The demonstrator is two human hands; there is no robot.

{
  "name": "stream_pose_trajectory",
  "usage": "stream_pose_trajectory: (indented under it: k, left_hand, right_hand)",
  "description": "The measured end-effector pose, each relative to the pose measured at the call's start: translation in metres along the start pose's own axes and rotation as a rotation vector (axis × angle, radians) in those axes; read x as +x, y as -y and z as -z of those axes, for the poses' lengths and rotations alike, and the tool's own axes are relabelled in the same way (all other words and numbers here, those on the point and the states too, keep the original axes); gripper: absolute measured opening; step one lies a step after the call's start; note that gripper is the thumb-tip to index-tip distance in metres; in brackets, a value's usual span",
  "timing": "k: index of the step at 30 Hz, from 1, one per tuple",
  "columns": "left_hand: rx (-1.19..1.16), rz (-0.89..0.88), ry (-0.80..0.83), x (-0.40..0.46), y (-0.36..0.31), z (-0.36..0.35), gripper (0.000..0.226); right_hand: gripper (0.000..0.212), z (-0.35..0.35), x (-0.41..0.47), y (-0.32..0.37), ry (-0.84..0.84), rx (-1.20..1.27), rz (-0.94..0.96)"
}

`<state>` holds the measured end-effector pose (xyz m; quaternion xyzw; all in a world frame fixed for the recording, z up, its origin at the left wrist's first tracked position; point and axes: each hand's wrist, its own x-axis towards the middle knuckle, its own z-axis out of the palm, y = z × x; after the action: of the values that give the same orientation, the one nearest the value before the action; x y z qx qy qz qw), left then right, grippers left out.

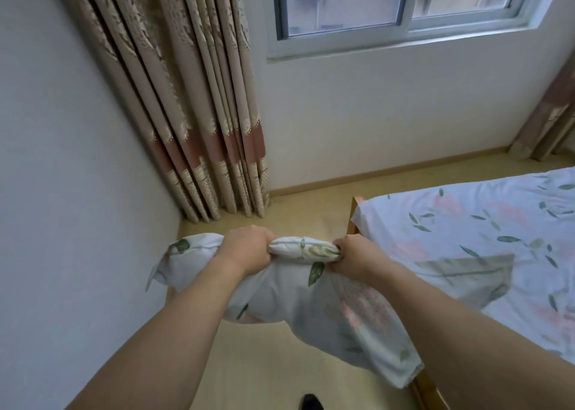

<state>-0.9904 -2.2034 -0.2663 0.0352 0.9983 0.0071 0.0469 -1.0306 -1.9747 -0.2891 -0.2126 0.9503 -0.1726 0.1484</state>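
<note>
A white pillow in a leaf-and-flower print case [289,294] hangs in the air in front of me, above the floor beside the bed. My left hand [245,249] grips the bunched top edge of the pillow on the left. My right hand [354,254] grips the same edge on the right, a short roll of fabric stretched between the two fists. The loose open end of the case droops down to the lower right.
A bed [485,232] with a matching floral sheet and wooden frame stands at the right. Beige patterned curtains [199,123] hang in the left corner beside a window [401,4]. A white wall runs along the left. Pale wood floor [264,372] lies below.
</note>
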Motion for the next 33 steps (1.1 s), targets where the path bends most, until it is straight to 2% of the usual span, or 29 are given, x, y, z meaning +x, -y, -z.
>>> stream_pose_trajectory:
  k: [6, 11, 19, 23, 33]
  left_hand:
    - [0.014, -0.042, -0.024, 0.144, 0.043, 0.033, 0.018]
    - [0.010, -0.080, -0.004, 0.275, 0.079, 0.032, 0.017]
    - [-0.019, -0.230, 0.005, 0.502, 0.116, 0.049, 0.020]
    - [0.000, -0.327, 0.018, 0.609, 0.107, 0.061, 0.024]
    - [0.048, -0.531, 0.062, 0.871, 0.048, 0.052, 0.020]
  right_hand:
    - [0.018, 0.055, 0.135, -0.018, -0.036, 0.036, -0.041]
    - [0.019, 0.082, 0.255, -0.042, -0.039, 0.008, -0.101]
    - [0.016, 0.144, 0.426, -0.089, -0.118, 0.035, -0.288]
    - [0.016, 0.180, 0.489, -0.126, -0.133, 0.081, -0.391]
    - [0.013, 0.244, 0.648, -0.268, -0.150, 0.202, -0.601]
